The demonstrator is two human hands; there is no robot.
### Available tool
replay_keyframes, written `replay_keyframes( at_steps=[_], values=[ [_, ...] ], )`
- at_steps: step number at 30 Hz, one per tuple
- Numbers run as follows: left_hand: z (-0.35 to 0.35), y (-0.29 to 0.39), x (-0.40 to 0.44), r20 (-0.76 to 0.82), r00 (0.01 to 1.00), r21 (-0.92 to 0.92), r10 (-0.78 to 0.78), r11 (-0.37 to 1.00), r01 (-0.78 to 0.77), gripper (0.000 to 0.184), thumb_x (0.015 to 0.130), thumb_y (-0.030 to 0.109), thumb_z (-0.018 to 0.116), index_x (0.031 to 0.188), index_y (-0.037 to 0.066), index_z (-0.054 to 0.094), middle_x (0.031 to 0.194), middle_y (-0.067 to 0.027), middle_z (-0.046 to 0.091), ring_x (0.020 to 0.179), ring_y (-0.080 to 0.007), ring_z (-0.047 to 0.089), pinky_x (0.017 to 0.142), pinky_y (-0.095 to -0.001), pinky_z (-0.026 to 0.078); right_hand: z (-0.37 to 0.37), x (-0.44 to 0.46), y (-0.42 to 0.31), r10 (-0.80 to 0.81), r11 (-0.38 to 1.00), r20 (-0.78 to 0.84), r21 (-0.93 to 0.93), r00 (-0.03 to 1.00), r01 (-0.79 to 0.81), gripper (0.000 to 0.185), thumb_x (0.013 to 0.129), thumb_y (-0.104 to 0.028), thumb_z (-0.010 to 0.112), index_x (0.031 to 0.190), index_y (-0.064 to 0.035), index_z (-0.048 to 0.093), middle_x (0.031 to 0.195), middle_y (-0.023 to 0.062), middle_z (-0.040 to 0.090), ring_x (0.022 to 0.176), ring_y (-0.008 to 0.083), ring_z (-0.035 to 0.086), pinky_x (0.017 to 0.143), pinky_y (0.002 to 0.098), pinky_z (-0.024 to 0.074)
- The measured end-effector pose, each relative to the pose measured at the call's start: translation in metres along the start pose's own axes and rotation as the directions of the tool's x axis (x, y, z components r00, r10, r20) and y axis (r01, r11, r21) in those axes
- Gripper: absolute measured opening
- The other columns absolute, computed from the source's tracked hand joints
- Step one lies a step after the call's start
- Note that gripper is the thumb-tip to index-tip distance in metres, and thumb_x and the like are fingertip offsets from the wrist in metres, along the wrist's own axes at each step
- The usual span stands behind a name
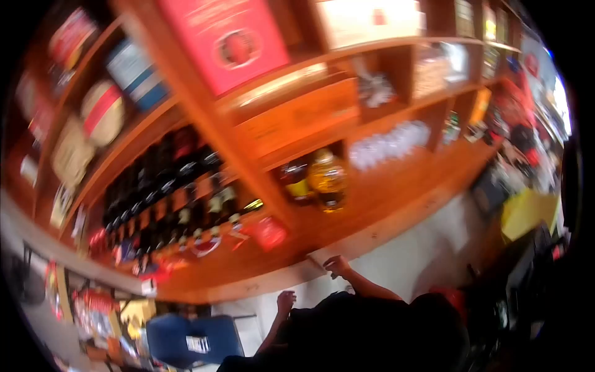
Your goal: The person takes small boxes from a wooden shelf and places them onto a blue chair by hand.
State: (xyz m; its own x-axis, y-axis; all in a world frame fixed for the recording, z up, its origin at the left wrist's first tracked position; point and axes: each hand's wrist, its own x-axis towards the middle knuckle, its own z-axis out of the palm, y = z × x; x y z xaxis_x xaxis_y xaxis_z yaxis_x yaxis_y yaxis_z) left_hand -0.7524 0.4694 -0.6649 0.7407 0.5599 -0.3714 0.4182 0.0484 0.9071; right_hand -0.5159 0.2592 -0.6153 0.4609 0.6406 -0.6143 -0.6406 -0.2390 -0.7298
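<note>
My right hand (338, 265) is in front of the lower shelf's edge, fingers loosely bent and apart. It is close to a small flat brownish piece (319, 260) at that edge; blur hides whether they touch. Lower and to the left, my left hand (286, 302) hangs in front of my body with loosely curled, parted fingers and nothing visible in it. Above my hands, a large jar of amber liquid (327, 180) stands in a shelf compartment beside a darker jar with a yellow label (296, 181).
Many dark bottles (167, 186) fill the left shelf, with a red plastic bag (269, 233) near them. An orange box (300, 118) and clear glasses (390, 144) occupy other compartments. A blue chair (195, 341) stands lower left; a yellow item (530, 214) is at right.
</note>
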Motion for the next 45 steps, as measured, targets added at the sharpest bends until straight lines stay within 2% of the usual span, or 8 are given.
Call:
replay_keyframes(
  at_steps=[7,9,15,19,24,29,37,45],
  values=[
    [0.175,0.160,0.088,0.513,0.855,0.202,0.078,0.957,-0.208,0.012,0.086,0.008,0.051,0.090,0.001,0.061,0.077,-0.0063,0.063,0.068,-0.0131,0.060,0.061,-0.0255,0.049,-0.079,-0.062,-0.043,-0.337,0.940,-0.494,-0.123,0.801,0.319,0.015,0.074,-0.005,0.060,0.084,-0.0016,0.070,0.070,0.0083,0.067,0.046,0.0152,0.060,0.045,0.0287,0.0493],
    [0.215,0.181,0.097,0.570,0.819,0.183,0.064,0.962,-0.203,0.012,0.084,0.003,0.050,0.090,0.000,0.060,0.080,-0.0068,0.063,0.070,-0.0142,0.060,0.066,-0.0270,0.051,-0.101,-0.032,-0.013,-0.642,0.764,-0.595,-0.445,0.483,0.467,0.014,0.075,-0.005,0.059,0.083,-0.0030,0.070,0.070,0.0086,0.067,0.049,0.0141,0.061,0.048,0.0286,0.0495],
    [0.349,0.248,0.130,0.777,0.628,0.142,0.049,0.958,-0.250,0.013,0.085,0.003,0.051,0.094,0.000,0.059,0.081,-0.0060,0.062,0.072,-0.0141,0.060,0.068,-0.0265,0.050,-0.173,-0.101,-0.063,-0.310,0.945,-0.734,-0.166,0.604,0.282,0.015,0.075,-0.006,0.057,0.085,-0.0036,0.068,0.065,0.0092,0.064,0.063,0.0191,0.063,0.059,0.0345,0.0498],
    [0.430,0.335,0.138,0.830,0.479,-0.053,0.285,0.896,-0.441,0.013,0.088,0.007,0.051,0.096,0.001,0.059,0.086,-0.0053,0.062,0.076,-0.0126,0.058,0.071,-0.0245,0.047,-0.250,-0.108,-0.151,-0.514,0.844,-0.804,-0.413,0.299,0.342,0.012,0.079,-0.003,0.052,0.082,-0.0013,0.064,0.067,0.0177,0.060,0.064,0.0262,0.061,0.059,0.0347,0.0471],
    [0.483,0.481,0.134,0.711,0.427,-0.268,0.558,0.778,-0.569,0.012,0.089,0.008,0.052,0.096,0.000,0.058,0.091,-0.0057,0.062,0.087,-0.0146,0.059,0.076,-0.0267,0.046,-0.314,-0.177,-0.362,-0.829,0.545,-0.545,-0.737,0.123,0.400,0.008,0.078,-0.004,0.057,0.083,-0.0004,0.051,0.076,0.0193,0.053,0.069,0.0381,0.052,0.059,0.0406,0.0421],
    [0.497,0.601,0.123,0.617,0.339,-0.268,0.710,0.595,-0.758,0.012,0.088,0.005,0.052,0.097,-0.001,0.057,0.091,-0.0098,0.062,0.089,-0.0209,0.060,0.077,-0.0277,0.046,-0.339,-0.276,-0.563,-0.852,-0.288,0.193,-0.949,-0.487,0.127,0.013,0.073,0.009,0.056,0.079,-0.0019,0.051,0.073,0.0121,0.050,0.063,0.0250,0.049,0.056,0.0328,0.0397],
    [0.531,0.726,0.083,0.461,0.121,-0.220,0.879,0.246,-0.944,0.026,0.082,0.001,0.054,0.108,0.000,0.053,0.109,-0.0149,0.056,0.104,-0.0276,0.054,0.091,-0.0348,0.041,-0.414,-0.280,-0.752,-0.953,-0.248,0.257,-0.966,-0.161,-0.073,0.046,0.081,-0.006,0.051,0.126,-0.0083,0.044,0.104,0.0177,0.056,0.098,0.0354,0.055,0.084,0.0410,0.0449],
    [0.600,0.822,0.063,0.124,0.136,0.195,0.983,0.110,-0.975,0.045,0.083,0.004,0.059,0.124,-0.002,0.041,0.125,-0.0170,0.050,0.116,-0.0243,0.048,0.098,-0.0358,0.038,-0.449,-0.292,-0.748,-0.948,-0.266,0.312,-0.890,0.069,0.370,0.038,0.079,-0.010,0.053,0.114,-0.0037,0.039,0.098,0.0243,0.056,0.090,0.0430,0.056,0.077,0.0464,0.0448]
  ],
)
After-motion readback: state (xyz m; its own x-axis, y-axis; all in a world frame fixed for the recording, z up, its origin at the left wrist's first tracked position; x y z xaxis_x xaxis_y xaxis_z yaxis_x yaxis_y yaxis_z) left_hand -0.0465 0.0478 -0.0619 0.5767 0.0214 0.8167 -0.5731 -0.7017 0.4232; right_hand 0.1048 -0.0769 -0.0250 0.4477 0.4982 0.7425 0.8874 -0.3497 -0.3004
